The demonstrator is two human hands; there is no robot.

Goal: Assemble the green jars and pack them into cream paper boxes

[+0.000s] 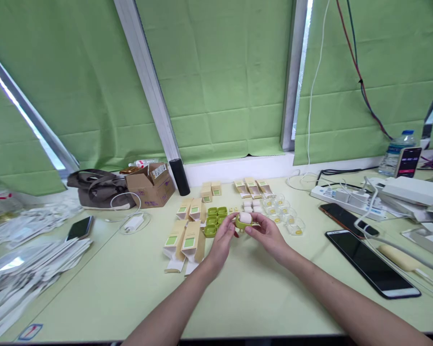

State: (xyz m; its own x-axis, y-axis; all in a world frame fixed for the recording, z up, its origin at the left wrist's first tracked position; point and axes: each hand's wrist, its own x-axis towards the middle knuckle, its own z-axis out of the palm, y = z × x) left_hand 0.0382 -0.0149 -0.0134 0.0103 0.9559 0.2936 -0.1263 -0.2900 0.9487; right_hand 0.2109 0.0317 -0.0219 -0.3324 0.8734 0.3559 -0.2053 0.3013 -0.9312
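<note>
The left hand point(222, 236) and right hand point(269, 232) are both clamped on a green holder point(242, 226) over the middle of the counter point(252, 298) — a rounded white piece point(245, 217) sits in it. Green cups point(210, 231) lie just left, clear cases point(295, 226) right.

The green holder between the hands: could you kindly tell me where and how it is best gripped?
I'd pinch the green holder by its outer sides, left hand from the left, right hand from the right, since the white roller bulges from its top.
</note>
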